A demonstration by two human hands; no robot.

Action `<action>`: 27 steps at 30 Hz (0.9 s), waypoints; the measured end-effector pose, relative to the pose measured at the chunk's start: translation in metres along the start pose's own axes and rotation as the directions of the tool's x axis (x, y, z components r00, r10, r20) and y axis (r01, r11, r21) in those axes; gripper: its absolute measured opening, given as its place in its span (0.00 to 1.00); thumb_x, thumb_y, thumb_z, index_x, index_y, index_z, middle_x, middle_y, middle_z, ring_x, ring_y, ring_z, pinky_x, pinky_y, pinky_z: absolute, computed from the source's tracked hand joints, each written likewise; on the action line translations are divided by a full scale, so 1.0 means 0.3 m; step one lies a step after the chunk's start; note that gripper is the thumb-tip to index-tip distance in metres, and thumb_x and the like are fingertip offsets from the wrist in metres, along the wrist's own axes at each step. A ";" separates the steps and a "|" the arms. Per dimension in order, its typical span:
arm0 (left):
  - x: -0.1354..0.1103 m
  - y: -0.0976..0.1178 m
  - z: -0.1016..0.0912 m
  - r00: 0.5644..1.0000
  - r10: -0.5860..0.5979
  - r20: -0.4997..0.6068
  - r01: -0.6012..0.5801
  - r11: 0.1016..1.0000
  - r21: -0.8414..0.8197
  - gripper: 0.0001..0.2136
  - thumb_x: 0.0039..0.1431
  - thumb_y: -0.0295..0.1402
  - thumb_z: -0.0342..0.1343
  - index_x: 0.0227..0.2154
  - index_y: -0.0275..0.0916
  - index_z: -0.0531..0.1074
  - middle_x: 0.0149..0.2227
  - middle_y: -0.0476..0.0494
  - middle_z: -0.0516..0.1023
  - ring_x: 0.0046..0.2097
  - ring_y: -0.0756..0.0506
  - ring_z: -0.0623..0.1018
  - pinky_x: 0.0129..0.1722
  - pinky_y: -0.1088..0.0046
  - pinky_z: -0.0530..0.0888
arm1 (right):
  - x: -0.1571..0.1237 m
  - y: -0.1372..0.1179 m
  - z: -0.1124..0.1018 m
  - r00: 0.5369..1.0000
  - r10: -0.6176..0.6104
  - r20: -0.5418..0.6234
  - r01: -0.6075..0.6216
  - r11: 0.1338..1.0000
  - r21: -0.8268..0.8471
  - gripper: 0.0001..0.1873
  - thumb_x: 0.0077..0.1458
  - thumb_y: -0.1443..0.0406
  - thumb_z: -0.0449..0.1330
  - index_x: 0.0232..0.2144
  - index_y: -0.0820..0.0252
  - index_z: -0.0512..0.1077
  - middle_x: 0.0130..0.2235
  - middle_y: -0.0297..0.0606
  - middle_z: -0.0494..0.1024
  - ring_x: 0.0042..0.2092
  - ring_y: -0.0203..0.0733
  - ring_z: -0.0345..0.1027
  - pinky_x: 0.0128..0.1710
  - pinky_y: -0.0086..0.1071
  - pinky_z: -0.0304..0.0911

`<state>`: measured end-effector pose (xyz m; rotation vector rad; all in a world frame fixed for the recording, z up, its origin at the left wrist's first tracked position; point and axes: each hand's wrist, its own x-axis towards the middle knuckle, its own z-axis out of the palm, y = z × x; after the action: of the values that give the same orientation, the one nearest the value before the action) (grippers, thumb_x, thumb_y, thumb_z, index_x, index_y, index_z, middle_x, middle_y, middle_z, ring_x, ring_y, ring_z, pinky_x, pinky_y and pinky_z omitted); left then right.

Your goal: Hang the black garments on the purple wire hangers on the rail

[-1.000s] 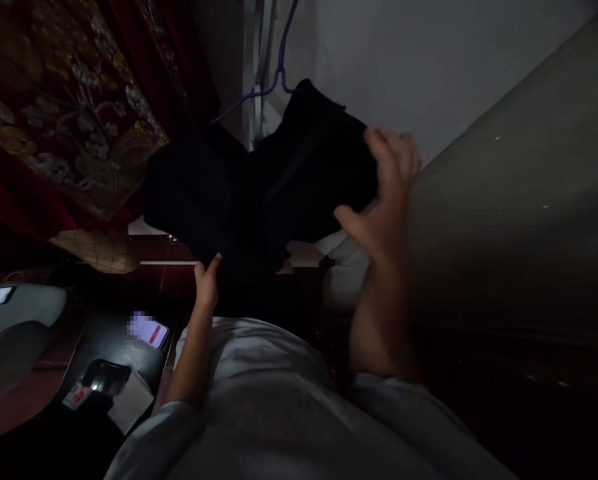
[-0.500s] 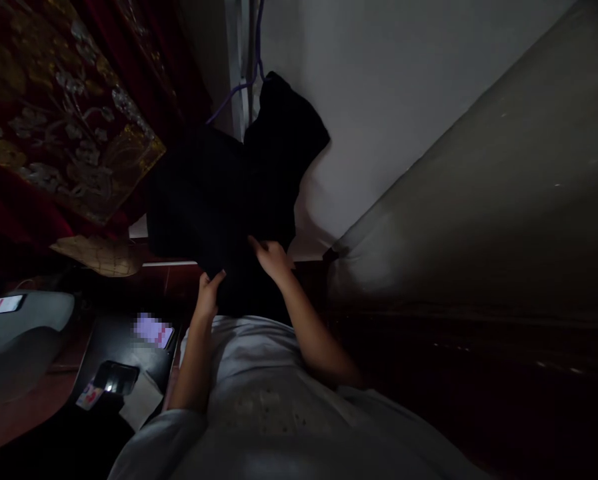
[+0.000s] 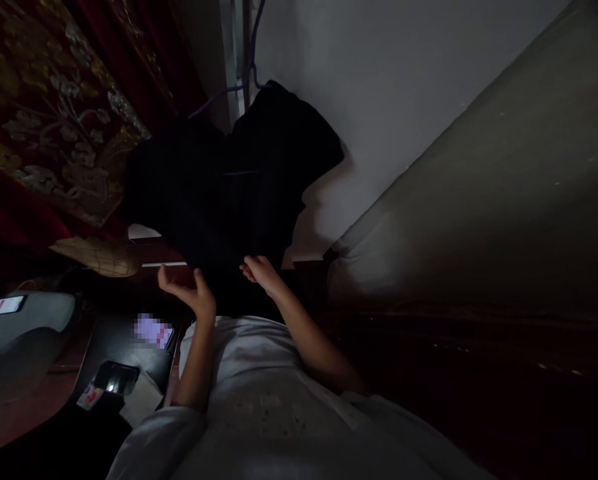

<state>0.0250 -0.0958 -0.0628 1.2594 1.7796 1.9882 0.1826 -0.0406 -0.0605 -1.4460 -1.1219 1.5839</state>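
A black short-sleeved garment, apparently a shirt (image 3: 229,193), hangs spread on a purple clothes hanger (image 3: 219,99) before me. My left hand (image 3: 196,293) is open at its lower left edge, thumb and fingers apart, with nothing in it. Against the lower front of the cloth, my right hand (image 3: 263,272) is closed with its fingers curled in. Darkness hides whether a fold of the shirt is pinched there. The garment's lower end is lost in shadow close to my body.
On the left hangs a red curtain (image 3: 79,133) with gold and silver embroidery. Below it, a black table (image 3: 96,340) carries phones (image 3: 153,331) and a card (image 3: 89,395). Another phone (image 3: 7,305) lies on a grey seat (image 3: 43,310). A covered slanting surface (image 3: 479,220) rises at right.
My left hand has come off the cloth, moving left and opening. My right hand has curled its fingers and shifted slightly down and left. The shirt now spreads wider, its sleeves further apart.
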 end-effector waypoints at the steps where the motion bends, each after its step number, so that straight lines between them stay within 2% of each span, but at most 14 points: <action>1: -0.029 -0.004 0.015 0.994 0.085 0.070 -0.088 0.996 0.030 0.32 0.64 0.35 0.60 0.67 0.42 0.53 0.67 0.33 0.57 0.69 0.38 0.61 0.69 0.56 0.60 | 0.000 0.004 0.012 1.000 -0.005 -0.003 0.005 1.000 0.013 0.18 0.56 0.59 0.52 0.18 0.60 0.66 0.17 0.32 0.65 0.18 0.31 0.55 0.21 0.28 0.49; 3: -0.079 -0.014 0.058 0.942 0.211 0.262 -0.231 0.972 0.046 0.22 0.62 0.33 0.60 0.58 0.39 0.65 0.57 0.34 0.69 0.60 0.38 0.71 0.62 0.57 0.67 | 0.003 0.012 0.022 0.999 -0.030 -0.025 0.031 0.999 0.037 0.17 0.55 0.58 0.53 0.18 0.60 0.66 0.19 0.33 0.67 0.20 0.30 0.57 0.22 0.27 0.51; 5: -0.104 -0.025 0.107 0.846 0.200 0.494 -0.239 0.971 0.015 0.14 0.61 0.29 0.58 0.50 0.38 0.69 0.47 0.38 0.74 0.51 0.40 0.76 0.53 0.62 0.73 | 0.004 0.015 0.013 0.997 -0.063 -0.042 0.065 0.996 0.054 0.16 0.52 0.57 0.57 0.18 0.60 0.66 0.19 0.33 0.67 0.21 0.30 0.58 0.23 0.27 0.51; 6: -0.106 -0.030 0.129 0.815 0.183 0.550 -0.224 0.974 0.008 0.11 0.61 0.28 0.57 0.46 0.38 0.70 0.44 0.39 0.75 0.46 0.41 0.76 0.49 0.65 0.74 | 0.001 0.012 0.002 0.996 -0.080 -0.041 0.082 0.995 0.058 0.17 0.51 0.56 0.58 0.18 0.60 0.66 0.19 0.32 0.67 0.21 0.30 0.58 0.23 0.27 0.51; 9: -0.082 -0.033 0.175 0.790 0.166 0.591 -0.204 0.979 -0.002 0.01 0.63 0.28 0.54 0.37 0.38 0.69 0.35 0.43 0.75 0.37 0.45 0.75 0.39 0.70 0.72 | -0.020 -0.013 -0.037 0.991 -0.129 -0.026 0.131 0.990 0.058 0.23 0.48 0.49 0.63 0.16 0.60 0.67 0.17 0.32 0.65 0.22 0.31 0.57 0.24 0.28 0.51; 13: -0.054 -0.013 0.194 0.795 0.165 0.584 -0.207 0.978 0.005 0.07 0.66 0.30 0.52 0.30 0.39 0.67 0.30 0.46 0.72 0.34 0.46 0.73 0.37 0.71 0.68 | -0.059 -0.048 -0.060 0.980 -0.201 -0.002 0.199 0.970 0.139 0.31 0.44 0.39 0.64 0.18 0.61 0.69 0.17 0.31 0.64 0.21 0.30 0.56 0.24 0.28 0.50; 18: -0.033 -0.012 0.208 0.805 0.136 0.577 -0.209 0.976 0.062 0.06 0.63 0.30 0.53 0.30 0.40 0.65 0.30 0.46 0.70 0.36 0.44 0.72 0.39 0.69 0.68 | -0.061 -0.098 -0.053 0.989 -0.141 0.044 0.121 0.945 0.305 0.32 0.35 0.40 0.71 0.25 0.64 0.74 0.17 0.28 0.62 0.20 0.26 0.51 0.20 0.26 0.43; 20: -0.017 -0.032 0.223 0.788 0.114 0.605 -0.212 0.973 0.093 0.04 0.59 0.29 0.55 0.30 0.40 0.65 0.31 0.45 0.71 0.37 0.43 0.73 0.41 0.68 0.69 | -0.043 -0.190 -0.064 0.981 -0.193 0.008 0.178 0.920 0.350 0.32 0.36 0.41 0.72 0.25 0.64 0.74 0.16 0.26 0.60 0.19 0.25 0.48 0.19 0.25 0.40; 22: 0.003 -0.056 0.244 0.761 0.071 0.645 -0.204 0.970 0.133 0.04 0.55 0.27 0.56 0.29 0.40 0.66 0.31 0.43 0.72 0.37 0.41 0.74 0.42 0.66 0.70 | -0.027 -0.342 -0.086 0.951 -0.304 -0.064 0.304 0.865 0.398 0.30 0.40 0.42 0.73 0.25 0.63 0.72 0.16 0.24 0.57 0.19 0.24 0.47 0.18 0.24 0.39; 23: 0.014 -0.066 0.256 0.747 0.043 0.664 -0.194 0.968 0.156 0.04 0.53 0.27 0.57 0.29 0.40 0.67 0.31 0.42 0.73 0.37 0.40 0.74 0.42 0.65 0.71 | -0.023 -0.434 -0.097 0.926 -0.365 -0.093 0.371 0.837 0.403 0.28 0.45 0.43 0.72 0.25 0.63 0.71 0.17 0.23 0.57 0.18 0.23 0.47 0.18 0.24 0.39; 25: 0.040 -0.080 0.284 0.722 -0.019 0.691 -0.170 0.964 0.204 0.05 0.51 0.25 0.59 0.28 0.40 0.68 0.31 0.41 0.74 0.37 0.39 0.76 0.43 0.63 0.72 | -0.023 -0.616 -0.111 0.911 -0.395 -0.120 0.409 0.826 0.388 0.27 0.58 0.45 0.65 0.26 0.62 0.69 0.18 0.22 0.54 0.17 0.23 0.45 0.17 0.24 0.37; 27: 0.073 -0.081 0.314 0.706 -0.074 0.704 -0.144 0.958 0.246 0.07 0.49 0.24 0.60 0.26 0.40 0.68 0.30 0.39 0.74 0.38 0.37 0.77 0.45 0.61 0.73 | -0.030 -0.753 -0.110 0.887 -0.438 -0.148 0.460 0.804 0.377 0.26 0.65 0.47 0.58 0.26 0.64 0.68 0.18 0.22 0.53 0.17 0.22 0.45 0.17 0.24 0.35</action>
<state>0.0666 -0.0072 -0.0821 1.8295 1.6364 0.9983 0.2046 0.0403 0.1520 -0.8607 -0.9457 1.3221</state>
